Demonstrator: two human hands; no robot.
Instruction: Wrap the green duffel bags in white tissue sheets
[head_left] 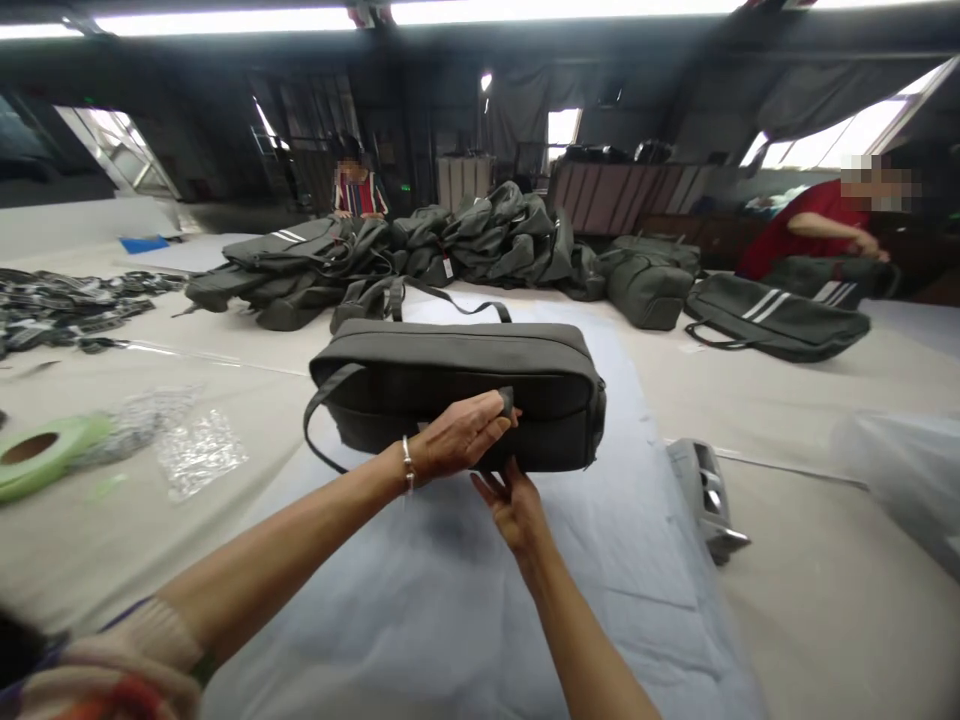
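Observation:
A dark grey duffel bag (457,350) lies across the pale blue cloth (450,600), its long side facing me and one strap looping out at its left end. My left hand (465,432), with a silver bangle at the wrist, is in front of the bag's side, its fingers closed round a small dark grey piece (507,402). Whether that piece is part of the bag I cannot tell. Just below, my right hand (516,505) touches the bag's lower edge with its fingers spread, partly under it.
Grey bags (510,240) are heaped behind. Striped bags (780,315) lie at the right near a person in red (810,225); another person (360,190) stands far back. A tape dispenser (705,490) is right of the cloth, a green tape roll (67,450) at the left.

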